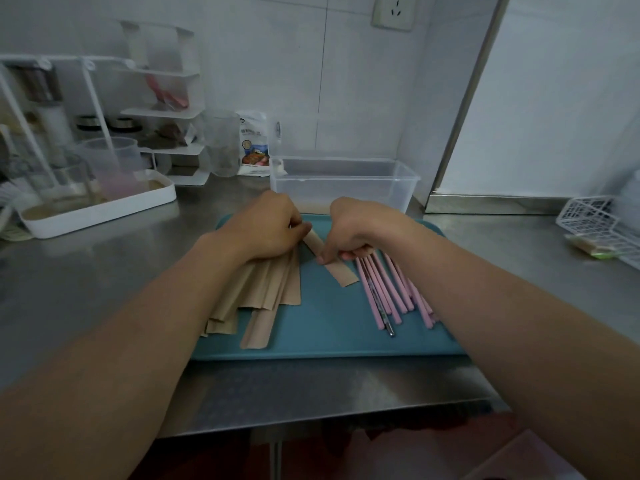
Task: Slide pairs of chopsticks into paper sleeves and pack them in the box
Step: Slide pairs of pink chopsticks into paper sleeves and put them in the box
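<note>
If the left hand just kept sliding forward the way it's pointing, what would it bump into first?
Probably the clear plastic box at the far edge of the blue tray. The left hand points away from the person toward it, and nothing seems to lie between, though depth is hard to judge.

A teal tray lies on a steel desk. On the tray's left, a fanned stack of brown sleeves lies flat; the left hand rests on its far end. One sleeve lies apart at the tray's middle, angled; the left thumb touches its far end and the right hand, fingers curled, pinches it near the middle. On the tray's right lies a loose bundle of pink chopsticks, partly under the right forearm. A clear box stands just behind the tray. A white rack with cups stands far left; a white basket sits far right.
</note>
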